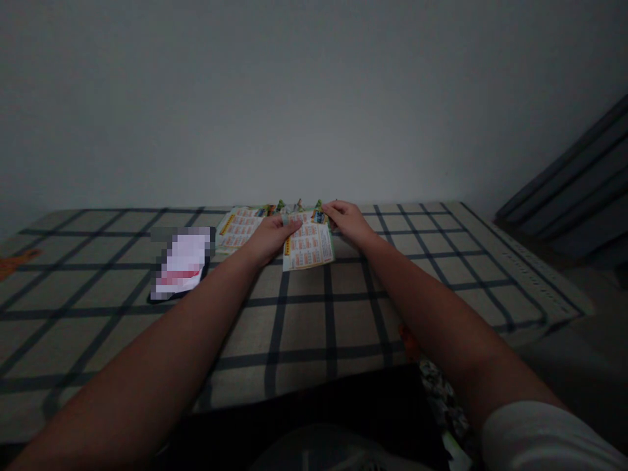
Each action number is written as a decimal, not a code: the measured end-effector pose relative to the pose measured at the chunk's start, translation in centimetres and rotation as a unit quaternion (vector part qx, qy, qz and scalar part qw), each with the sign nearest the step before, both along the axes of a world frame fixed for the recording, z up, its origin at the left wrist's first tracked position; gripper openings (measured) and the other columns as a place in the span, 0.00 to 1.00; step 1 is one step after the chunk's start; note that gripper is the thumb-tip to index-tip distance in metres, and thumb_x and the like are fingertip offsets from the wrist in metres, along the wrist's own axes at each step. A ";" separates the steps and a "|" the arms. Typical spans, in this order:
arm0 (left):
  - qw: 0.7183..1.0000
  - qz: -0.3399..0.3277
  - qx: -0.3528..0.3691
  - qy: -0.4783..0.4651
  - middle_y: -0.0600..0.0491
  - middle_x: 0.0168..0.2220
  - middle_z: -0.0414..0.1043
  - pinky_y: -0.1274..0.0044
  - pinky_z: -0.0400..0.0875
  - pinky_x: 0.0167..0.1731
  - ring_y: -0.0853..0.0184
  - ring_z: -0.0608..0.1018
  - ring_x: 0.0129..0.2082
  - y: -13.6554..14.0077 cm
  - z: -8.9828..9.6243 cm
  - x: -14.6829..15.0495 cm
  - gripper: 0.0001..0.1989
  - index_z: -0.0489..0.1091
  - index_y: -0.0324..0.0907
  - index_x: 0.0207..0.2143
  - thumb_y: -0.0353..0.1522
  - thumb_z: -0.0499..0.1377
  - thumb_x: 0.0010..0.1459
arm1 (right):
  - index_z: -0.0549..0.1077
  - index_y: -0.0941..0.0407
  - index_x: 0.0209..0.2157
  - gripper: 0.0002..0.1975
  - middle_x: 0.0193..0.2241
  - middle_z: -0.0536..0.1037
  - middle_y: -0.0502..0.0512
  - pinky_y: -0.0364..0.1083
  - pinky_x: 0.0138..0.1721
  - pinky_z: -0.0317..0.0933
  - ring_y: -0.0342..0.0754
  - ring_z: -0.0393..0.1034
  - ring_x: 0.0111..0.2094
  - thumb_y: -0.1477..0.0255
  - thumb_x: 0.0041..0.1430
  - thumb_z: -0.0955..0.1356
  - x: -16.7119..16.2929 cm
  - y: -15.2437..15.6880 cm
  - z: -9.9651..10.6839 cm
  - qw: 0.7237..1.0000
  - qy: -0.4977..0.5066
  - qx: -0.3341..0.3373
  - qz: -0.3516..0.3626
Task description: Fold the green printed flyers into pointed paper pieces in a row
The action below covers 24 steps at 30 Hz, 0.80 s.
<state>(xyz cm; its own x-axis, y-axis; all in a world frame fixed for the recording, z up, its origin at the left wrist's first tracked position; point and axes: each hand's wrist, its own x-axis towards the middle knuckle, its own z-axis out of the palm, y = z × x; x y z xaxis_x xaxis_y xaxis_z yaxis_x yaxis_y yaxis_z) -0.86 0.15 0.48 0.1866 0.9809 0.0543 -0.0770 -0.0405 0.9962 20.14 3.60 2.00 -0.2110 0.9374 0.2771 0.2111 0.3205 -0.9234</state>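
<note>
My left hand (pixel 271 237) is closed on a printed sheet (pixel 309 247), its thumb on top near the left edge. The sheet is pale, with rows of small orange and white boxes and a yellow strip down its left side. At the sheet's upper right corner my right hand (pixel 345 217) pinches the edge, beside a small green and blue picture (pixel 318 212). Whether that picture is a separate piece I cannot tell. A similar printed sheet (pixel 239 229) lies on the table to the left, partly behind my left hand. Small green, colourful shapes show behind both sheets.
A phone (pixel 181 261) with a blurred-out screen lies left of my left forearm. The checked tablecloth (pixel 304 327) covers the table, which stands against a pale wall (pixel 314 98). An orange patch (pixel 19 261) shows at the far left; grey folded fabric (pixel 579 163) hangs at the right.
</note>
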 end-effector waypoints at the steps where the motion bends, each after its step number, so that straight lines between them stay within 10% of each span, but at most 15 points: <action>1: 1.000 -0.004 -0.005 -0.004 0.47 0.34 0.83 0.66 0.80 0.38 0.60 0.83 0.32 0.1 -0.1 -0.1 0.15 0.79 0.40 0.34 0.41 0.71 0.51 | 0.71 0.56 0.28 0.16 0.21 0.68 0.47 0.42 0.28 0.58 0.41 0.61 0.24 0.60 0.65 0.68 0.0 0.0 0.0 1.000 0.010 -0.006 0.001; 24: 0.998 0.008 -0.046 -0.031 0.48 0.33 0.83 0.71 0.80 0.35 0.64 0.83 0.28 -0.1 0.4 0.1 0.09 0.78 0.38 0.36 0.33 0.68 0.52 | 0.67 0.56 0.27 0.20 0.23 0.66 0.47 0.42 0.29 0.56 0.42 0.60 0.27 0.56 0.67 0.67 -0.7 -0.4 0.1 0.999 0.008 0.011 0.032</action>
<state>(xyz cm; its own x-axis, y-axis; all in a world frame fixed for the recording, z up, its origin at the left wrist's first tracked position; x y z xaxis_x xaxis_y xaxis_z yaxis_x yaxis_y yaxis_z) -0.77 0.04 0.89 0.1691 0.9853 -0.0258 -0.1388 0.0497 0.9891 19.49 3.18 2.14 -0.2654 0.9160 0.3008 0.1753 0.3526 -0.9192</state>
